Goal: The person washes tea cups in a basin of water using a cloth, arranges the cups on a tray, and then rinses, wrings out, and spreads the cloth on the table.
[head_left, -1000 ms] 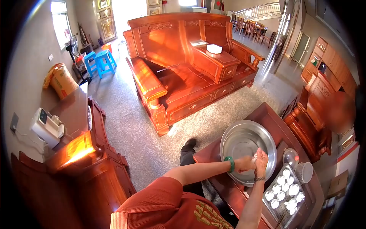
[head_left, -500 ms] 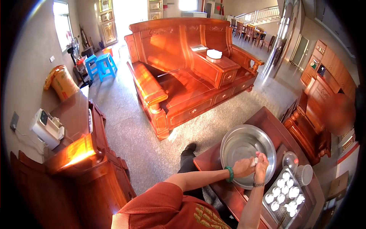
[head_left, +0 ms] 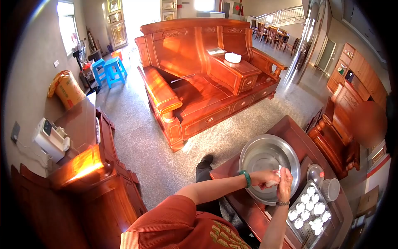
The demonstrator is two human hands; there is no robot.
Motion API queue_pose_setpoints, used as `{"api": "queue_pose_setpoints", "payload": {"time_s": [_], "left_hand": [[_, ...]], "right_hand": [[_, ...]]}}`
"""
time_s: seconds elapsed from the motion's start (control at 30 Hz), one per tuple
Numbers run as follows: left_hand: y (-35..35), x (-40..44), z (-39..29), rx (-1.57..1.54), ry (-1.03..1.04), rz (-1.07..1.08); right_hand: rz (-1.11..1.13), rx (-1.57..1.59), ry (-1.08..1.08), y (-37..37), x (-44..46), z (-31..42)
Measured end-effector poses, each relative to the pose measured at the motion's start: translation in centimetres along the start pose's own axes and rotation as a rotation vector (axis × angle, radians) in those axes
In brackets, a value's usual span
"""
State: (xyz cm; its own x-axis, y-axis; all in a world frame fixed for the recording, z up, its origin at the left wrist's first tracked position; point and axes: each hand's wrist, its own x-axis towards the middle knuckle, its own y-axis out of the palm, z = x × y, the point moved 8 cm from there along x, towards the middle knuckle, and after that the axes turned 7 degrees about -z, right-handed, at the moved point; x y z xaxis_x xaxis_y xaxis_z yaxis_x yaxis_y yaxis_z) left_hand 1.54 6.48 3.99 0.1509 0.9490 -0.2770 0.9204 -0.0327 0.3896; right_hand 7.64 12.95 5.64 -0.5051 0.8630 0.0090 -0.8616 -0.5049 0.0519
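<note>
Over a wide steel basin [head_left: 253,145] my two hands meet, closed around a small white piece [head_left: 272,183] that looks soft. My left hand [head_left: 263,178], with a green bangle at its wrist, grips it from the left. My right hand [head_left: 285,183], below which a watch or bracelet shows, pinches it from the right. A metal tray [head_left: 304,231] with several white lumps lies on the table to the right of the basin. What the white piece is cannot be made out.
The dark red table [head_left: 286,124] bears the basin, a round lidded container [head_left: 316,173] and a ribbed white tub [head_left: 330,189]. Beyond stands a large wooden sofa [head_left: 178,54]. A cabinet [head_left: 78,128] is at the left, a wooden armchair [head_left: 338,141] at the right.
More of the white piece shows between my hands. My left hand has turned slightly and its fingers have curled in more; the basin and tray have stayed in place on the table.
</note>
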Motion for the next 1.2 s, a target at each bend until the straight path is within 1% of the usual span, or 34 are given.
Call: {"api": "queue_pose_setpoints", "payload": {"time_s": [0.03,0.07,0.1,0.13,0.17,0.23,0.3,0.37,0.43,0.5,0.57,0.6,0.63,0.67,0.7,0.77,0.8,0.87,0.9,0.93,0.97,1.0,1.03,1.1,1.13,1.2], "left_hand": [[-0.2,0.1,-0.3,0.206,0.087,-0.040],[-0.3,0.2,-0.7,0.412,0.174,-0.081],[-0.1,0.4,0.1,0.411,0.175,-0.083],[-0.8,0.0,-1.0,0.708,0.408,-0.328],[-0.9,-1.0,-2.4,1.002,0.643,-0.578],[0.1,-2.6,-3.8,1.013,0.650,-0.578],[0.4,-3.3,-4.2,1.021,0.653,-0.580],[1.3,-3.1,-4.0,1.131,0.694,-0.504],[1.2,-2.9,-4.2,1.120,0.704,-0.489],[1.1,-2.3,-3.8,1.104,0.713,-0.475],[-0.5,-1.2,-3.0,0.938,0.701,-0.559],[-0.6,-1.0,-3.1,0.938,0.700,-0.558],[-1.6,0.4,-1.5,0.620,0.424,-0.424],[-1.7,1.2,0.4,0.300,0.152,-0.285],[-2.3,1.1,0.0,0.296,0.152,-0.288],[-2.6,1.1,0.1,0.051,0.056,-0.161],[-3.1,1.6,0.6,0.049,0.057,-0.160],[-2.6,2.2,0.3,-0.247,0.196,0.086],[-2.2,2.1,-0.2,-0.395,0.264,0.209],[-2.3,2.4,0.1,-0.397,0.262,0.209],[-1.0,1.7,-0.6,-0.342,0.263,0.321],[0.4,0.7,-1.4,-0.287,0.266,0.431],[1.3,-0.9,-2.7,-0.289,0.269,0.430],[1.8,-3.7,-4.5,-0.115,0.284,0.239],[1.8,-3.6,-4.3,-0.116,0.284,0.240],[1.2,-2.9,-3.4,-0.007,0.248,0.166]], "right_hand": [[-0.056,0.084,0.034,-0.4,0.2,-0.5],[-0.053,0.082,0.034,-0.3,0.0,-0.8],[-0.042,0.145,-0.066,0.1,-0.4,-0.2],[-0.032,0.208,-0.165,0.2,-0.9,0.3],[-0.031,0.207,-0.166,-0.3,-0.6,-0.3],[-0.184,0.082,-0.065,-2.1,0.3,-2.3],[-0.177,0.112,-0.024,-1.7,0.0,-1.7],[-0.165,0.138,0.019,-1.6,-0.2,-1.9],[-0.077,0.138,-0.029,-1.3,0.0,-2.0],[-0.073,0.189,-0.032,-0.9,-0.8,-1.2],[-0.074,0.243,-0.036,-0.8,-1.0,-0.1],[-0.091,0.193,0.050,-0.9,-0.7,-0.4],[-0.108,0.142,0.135,-0.7,-0.8,-0.1],[-0.059,0.134,0.048,0.1,-1.5,1.8],[-0.056,0.131,0.049,0.7,-2.4,3.4],[0.029,-0.066,0.052,2.0,-3.8,5.9],[0.029,-0.067,0.053,2.0,-4.2,6.5],[0.153,-0.516,-0.095,2.9,-4.9,7.6],[0.152,-0.516,-0.093,2.7,-4.6,7.0],[0.136,-0.667,-0.312,2.7,-4.3,7.2],[0.120,-0.815,-0.534,3.0,-4.5,7.7],[0.097,-0.741,-0.475,2.6,-4.4,7.3],[0.101,-0.742,-0.475,2.6,-4.3,7.2],[0.101,-0.684,-0.305,1.8,-3.6,6.0],[0.101,-0.685,-0.304,1.7,-3.6,6.1],[0.110,-0.749,-0.336,1.9,-3.8,6.7]]}}
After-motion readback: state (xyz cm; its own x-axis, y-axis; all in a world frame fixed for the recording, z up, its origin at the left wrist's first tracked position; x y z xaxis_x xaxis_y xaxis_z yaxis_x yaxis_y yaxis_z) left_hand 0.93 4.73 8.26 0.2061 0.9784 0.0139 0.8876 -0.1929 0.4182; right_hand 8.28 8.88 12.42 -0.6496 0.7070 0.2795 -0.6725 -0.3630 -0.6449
